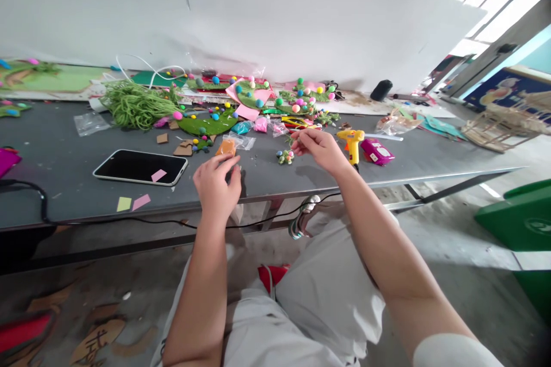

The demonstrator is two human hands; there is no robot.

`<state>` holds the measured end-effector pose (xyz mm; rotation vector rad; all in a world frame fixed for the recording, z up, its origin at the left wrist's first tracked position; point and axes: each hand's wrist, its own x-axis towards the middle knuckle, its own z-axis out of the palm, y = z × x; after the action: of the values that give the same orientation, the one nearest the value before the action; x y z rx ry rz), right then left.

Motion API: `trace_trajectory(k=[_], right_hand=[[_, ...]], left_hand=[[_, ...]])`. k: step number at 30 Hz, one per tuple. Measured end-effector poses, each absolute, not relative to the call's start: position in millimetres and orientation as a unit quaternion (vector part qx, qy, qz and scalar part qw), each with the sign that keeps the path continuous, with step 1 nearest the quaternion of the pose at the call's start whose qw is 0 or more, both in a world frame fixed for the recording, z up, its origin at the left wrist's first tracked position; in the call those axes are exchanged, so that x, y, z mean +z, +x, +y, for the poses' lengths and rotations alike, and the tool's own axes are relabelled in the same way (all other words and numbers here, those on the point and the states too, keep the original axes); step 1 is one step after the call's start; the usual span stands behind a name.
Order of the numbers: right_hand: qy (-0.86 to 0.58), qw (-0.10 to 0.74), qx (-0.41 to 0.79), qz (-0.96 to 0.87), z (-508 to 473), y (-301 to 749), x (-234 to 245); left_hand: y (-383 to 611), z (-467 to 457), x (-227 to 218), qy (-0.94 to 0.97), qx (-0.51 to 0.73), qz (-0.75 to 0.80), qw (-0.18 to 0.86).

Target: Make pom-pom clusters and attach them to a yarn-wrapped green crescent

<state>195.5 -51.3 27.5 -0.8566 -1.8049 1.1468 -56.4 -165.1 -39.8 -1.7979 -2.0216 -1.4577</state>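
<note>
My left hand [216, 186] hovers at the table's front edge, its thumb and fingers apart. Just beyond its fingertips lies a small clear bag of orange material [227, 147]; whether they touch I cannot tell. My right hand [317, 148] is closed in a pinch, and what sits between the fingertips is too small to make out. Close to those fingertips, a little cluster of pom-poms on green [284, 156] rests on the grey table [262, 178]. A yellow glue gun [353, 143] stands right of my right hand, beside a magenta packet [377, 151].
A phone [140, 167] lies at left with pink and yellow paper pieces near it. Behind are a green string bundle [136, 104], a green felt piece with pom-poms [209, 123] and small bags. A black cord [163, 221] hangs along the front edge.
</note>
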Motion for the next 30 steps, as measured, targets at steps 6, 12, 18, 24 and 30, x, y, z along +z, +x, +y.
trace_trajectory(k=[6, 12, 18, 24, 30], right_hand=[[-0.371, 0.394, 0.438, -0.718, -47, 195, 26], [-0.369, 0.436, 0.540, -0.619, -41, 184, 22], [-0.420, 0.429, 0.502, -0.623, -37, 183, 17], [-0.508, 0.376, 0.378, -0.676, -38, 196, 17], [-0.699, 0.222, 0.203, -0.649, -38, 275, 33]], left_hand=[[-47, -148, -29, -0.593, -0.572, -0.567, -0.015], [-6, -101, 0, -0.639, -0.556, -0.471, -0.247], [12, -60, 9, -0.688, -0.511, -0.441, -0.266], [9, -39, 3, -0.663, -0.518, -0.425, -0.332], [-3, -27, -5, -0.590, -0.532, -0.436, -0.422]])
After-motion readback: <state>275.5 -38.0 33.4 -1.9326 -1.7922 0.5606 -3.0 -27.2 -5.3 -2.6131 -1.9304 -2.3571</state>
